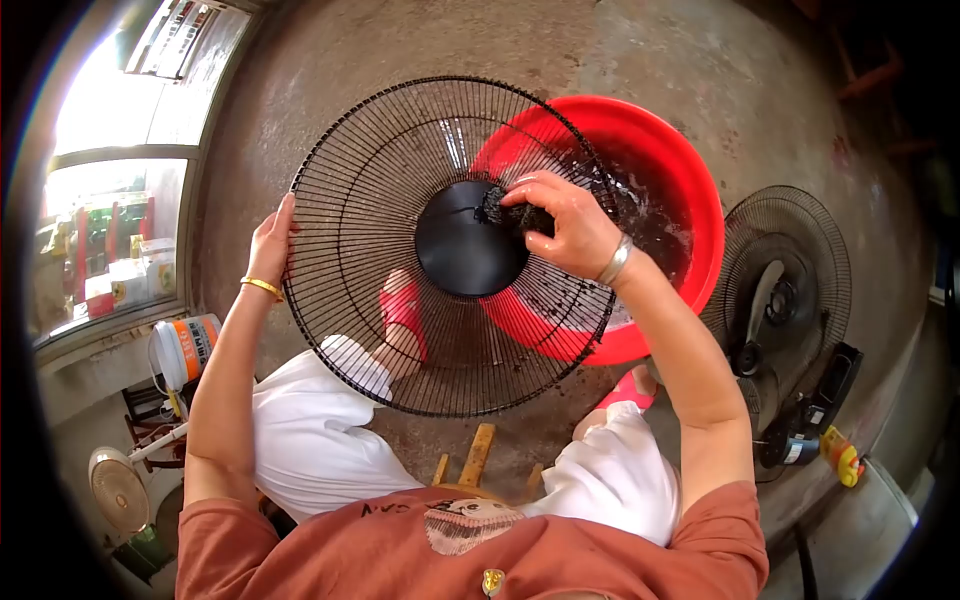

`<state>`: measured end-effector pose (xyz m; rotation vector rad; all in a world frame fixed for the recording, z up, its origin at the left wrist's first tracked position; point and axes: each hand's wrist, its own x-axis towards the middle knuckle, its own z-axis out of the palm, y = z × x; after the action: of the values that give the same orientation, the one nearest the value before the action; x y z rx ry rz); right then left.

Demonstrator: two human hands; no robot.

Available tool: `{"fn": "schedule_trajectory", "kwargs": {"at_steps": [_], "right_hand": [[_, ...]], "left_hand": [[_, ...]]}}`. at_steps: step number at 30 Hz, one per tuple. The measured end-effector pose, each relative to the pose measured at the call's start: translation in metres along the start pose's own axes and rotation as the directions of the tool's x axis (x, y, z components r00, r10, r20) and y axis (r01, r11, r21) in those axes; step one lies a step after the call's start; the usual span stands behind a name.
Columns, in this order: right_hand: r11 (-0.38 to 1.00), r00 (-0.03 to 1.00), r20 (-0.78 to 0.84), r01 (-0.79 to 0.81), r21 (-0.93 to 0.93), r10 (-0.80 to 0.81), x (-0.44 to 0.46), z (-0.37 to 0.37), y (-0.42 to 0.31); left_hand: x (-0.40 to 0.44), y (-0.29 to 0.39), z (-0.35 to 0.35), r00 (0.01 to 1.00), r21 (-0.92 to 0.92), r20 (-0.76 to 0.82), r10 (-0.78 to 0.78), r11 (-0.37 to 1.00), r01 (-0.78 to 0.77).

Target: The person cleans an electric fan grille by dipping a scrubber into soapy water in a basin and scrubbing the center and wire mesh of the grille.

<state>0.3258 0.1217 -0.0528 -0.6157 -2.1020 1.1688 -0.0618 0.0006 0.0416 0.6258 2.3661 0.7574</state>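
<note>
A round black fan grille (380,190) of thin wires, with a smooth disc (465,245) at its centre, is tilted up in front of me over my knees. Its left rim is in the grip of my left hand (272,238). My right hand (572,225), wet and wearing a silver bangle, pinches a dark, rough scouring pad (520,212) against the upper right of the disc. Behind the grille's right side stands a red basin (708,190) of dark, sudsy water, partly hidden by the wires.
A fan's other half with its blade (765,290) lies on the concrete floor to the right, near a black fan base (825,400). A white bucket (187,350) and a small fan (120,490) stand at left, below a glass door (120,220). A wooden stool (478,455) is between my legs.
</note>
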Motion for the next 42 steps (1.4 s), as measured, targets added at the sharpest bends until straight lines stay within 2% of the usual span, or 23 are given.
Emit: {"fn": "schedule_trajectory", "kwargs": {"at_steps": [2, 3, 5, 7, 9, 12, 15, 16, 17, 18, 19, 20, 21, 23, 25, 26, 27, 31, 33, 35, 39, 41, 42], "right_hand": [[0.988, 0.993, -0.095, 0.055, -0.145, -0.070, -0.003, 0.014, 0.021], [0.936, 0.970, -0.178, 0.097, -0.338, -0.165, -0.004, 0.010, 0.040], [0.787, 0.974, -0.226, -0.113, -0.606, -0.034, -0.013, -0.012, 0.101], [0.859, 0.936, -0.319, -0.281, -0.428, 0.147, -0.018, -0.033, 0.096], [0.954, 0.912, -0.403, -0.183, -0.238, 0.074, -0.015, -0.022, 0.061], [0.998, 0.963, -0.269, -0.012, -0.063, -0.005, -0.015, 0.016, 0.003], [0.968, 0.928, -0.320, 0.125, -0.219, -0.193, -0.023, 0.028, 0.024], [0.943, 0.924, -0.331, 0.082, -0.322, -0.193, -0.030, 0.020, 0.051], [0.940, 0.921, -0.374, -0.026, -0.341, -0.110, -0.042, 0.008, 0.074], [0.944, 0.871, -0.489, -0.205, -0.257, 0.056, -0.061, 0.003, 0.109], [0.879, 0.844, -0.494, -0.383, -0.283, 0.209, -0.077, -0.010, 0.136], [0.761, 0.873, -0.401, -0.455, -0.463, 0.278, -0.101, -0.020, 0.164], [0.676, 0.872, -0.362, -0.486, -0.553, 0.330, -0.120, -0.024, 0.185], [0.584, 0.799, -0.441, -0.600, -0.546, 0.408, -0.135, -0.023, 0.187], [0.517, 0.814, -0.432, -0.580, -0.630, 0.388, -0.150, -0.008, 0.198], [0.420, 0.672, -0.280, -0.680, -0.601, 0.686, -0.153, -0.004, 0.200], [0.367, 0.591, -0.153, -0.661, -0.655, 0.792, -0.149, -0.011, 0.184], [0.593, 0.668, -0.351, -0.744, -0.308, 0.656, -0.135, -0.034, 0.173], [0.754, 0.715, -0.389, -0.652, -0.074, 0.580, -0.113, -0.047, 0.131], [0.902, 0.814, -0.420, -0.431, 0.024, 0.401, -0.092, -0.034, 0.096], [0.997, 0.940, -0.337, -0.063, -0.048, 0.043, -0.063, 0.018, 0.046], [0.962, 0.965, -0.248, 0.019, -0.273, -0.089, -0.067, 0.028, 0.051], [0.932, 0.915, -0.361, 0.044, -0.359, -0.183, -0.068, 0.027, 0.072]], "left_hand": [[0.000, -0.002, 0.001, 1.000, 0.002, 0.013, 0.006, 1.000, -0.006], [-0.004, 0.001, 0.001, 1.000, 0.005, 0.020, -0.016, 1.000, 0.016], [-0.009, 0.008, 0.000, 0.998, 0.000, 0.027, -0.049, 0.999, 0.049], [-0.005, 0.009, -0.001, 0.999, 0.012, 0.002, -0.033, 0.999, 0.033], [-0.005, 0.005, 0.001, 1.000, 0.015, 0.000, -0.031, 0.999, 0.031], [-0.004, 0.007, 0.004, 0.999, -0.031, 0.020, -0.040, 0.999, 0.041], [0.002, 0.000, 0.003, 0.999, -0.005, 0.022, -0.030, 1.000, 0.030], [0.003, -0.002, 0.003, 0.999, -0.007, 0.019, -0.027, 1.000, 0.027], [0.000, -0.002, 0.003, 0.999, 0.011, 0.018, -0.038, 0.999, 0.037], [-0.002, -0.001, 0.003, 0.999, 0.027, 0.013, -0.047, 0.999, 0.046], [-0.003, 0.001, 0.004, 0.999, 0.037, 0.006, -0.050, 0.998, 0.050], [0.001, -0.001, 0.003, 0.999, 0.048, 0.012, -0.042, 0.998, 0.042], [0.003, -0.004, 0.002, 0.999, 0.047, 0.019, -0.036, 0.998, 0.035], [0.006, -0.011, 0.002, 0.999, 0.045, 0.034, -0.033, 0.999, 0.031], [0.005, -0.010, 0.003, 0.998, 0.012, 0.025, -0.054, 0.998, 0.054], [0.004, -0.011, 0.004, 0.999, 0.026, 0.019, -0.049, 0.998, 0.049], [0.004, -0.011, 0.004, 0.999, 0.041, 0.014, -0.038, 0.998, 0.038], [0.027, -0.048, -0.007, 0.991, 0.022, 0.104, -0.085, 0.996, 0.083], [0.030, -0.066, -0.007, 0.974, -0.026, 0.146, -0.175, 0.983, 0.181], [0.033, -0.080, -0.002, 0.958, -0.047, 0.179, -0.226, 0.970, 0.237], [0.046, -0.106, 0.010, 0.966, -0.065, 0.157, -0.207, 0.974, 0.219], [0.041, -0.108, 0.015, 0.971, -0.053, 0.117, -0.207, 0.975, 0.214], [0.043, -0.110, 0.013, 0.974, -0.047, 0.124, -0.191, 0.979, 0.198]]}}
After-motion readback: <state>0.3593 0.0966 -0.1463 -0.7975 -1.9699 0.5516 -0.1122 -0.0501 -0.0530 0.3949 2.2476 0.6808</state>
